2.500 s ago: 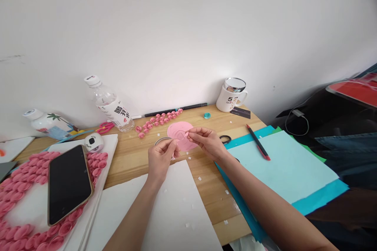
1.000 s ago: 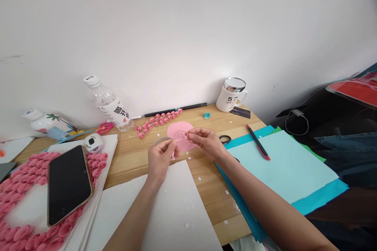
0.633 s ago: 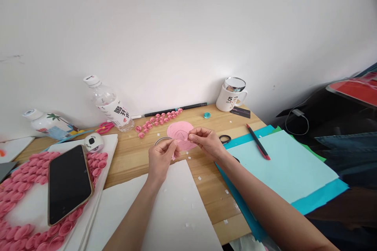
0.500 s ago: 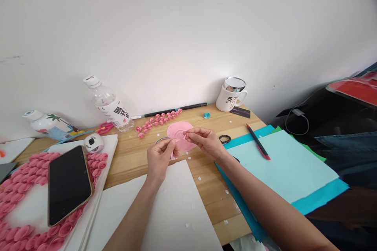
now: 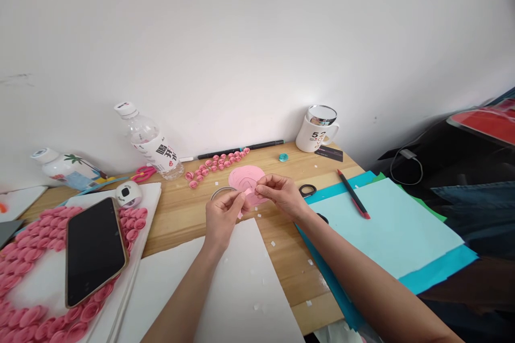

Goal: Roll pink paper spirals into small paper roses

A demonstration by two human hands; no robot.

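Between my two hands stretches a pink paper strip [image 5: 250, 192], pinched at both ends. My left hand [image 5: 223, 214] is closed on its left part, with a short tail of strip hanging below the fingers. At the other end my right hand [image 5: 279, 194] pinches the strip between thumb and fingertips; whether it is rolled there is hidden. Behind the hands lies a pink paper disc [image 5: 241, 174] with curved lines on it. A roll of tape [image 5: 220, 191] sits partly behind my left hand. Small rolled pink paper roses [image 5: 215, 163] stand in rows further back.
White sheets [image 5: 241, 278] lie in front; blue paper [image 5: 386, 230] with a pen [image 5: 353, 193] is at right. Scissors [image 5: 308, 190] sit beside it. A mug [image 5: 316, 131], a water bottle [image 5: 153, 142] and a phone [image 5: 96, 252] on a rose-covered board [image 5: 36, 289] surround the workspace.
My left hand has moved slightly right and closer to my right hand. More of the pink strip shows between the fingers. My right hand is nearly still.
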